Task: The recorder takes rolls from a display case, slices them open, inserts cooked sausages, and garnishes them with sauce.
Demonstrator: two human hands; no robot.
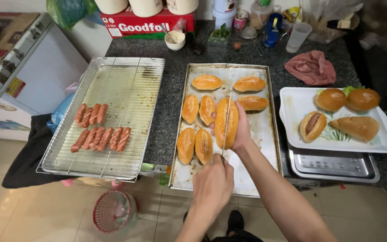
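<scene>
Dark speckled stone counter [175, 96], pale tile floor below; view looks straight down from head height.

Left hand [212, 183]: fingers curled tight around the handle of a long thin knife [227, 121], fist closed, back of hand up. The blade runs from the fist toward 12 o'clock and lies lengthwise along the top of a bun.

Right hand [242, 130]: cupped round the held bun [226, 122], palm against its 3 o'clock side, fingertips wrapped under and showing at its 9 o'clock edge. The bun is a golden oblong roll, long axis pointing 12 to 6, directly at 12 o'clock of the left fist and over the middle of the baking tray [256, 166].

Other rolls on the tray (eight counted): four at 9 o'clock of the held bun, three at 12 to 1 o'clock.

Further out: wire rack [126, 80] at 9 o'clock with grilled sausages [97, 127] in two rows. White tray [296, 105] at 3 o'clock carries filled buns [343, 114], one showing a sausage. Pink cloth [312, 67] at 1 o'clock. Red basket [113, 210] on the floor at 7 o'clock.
</scene>
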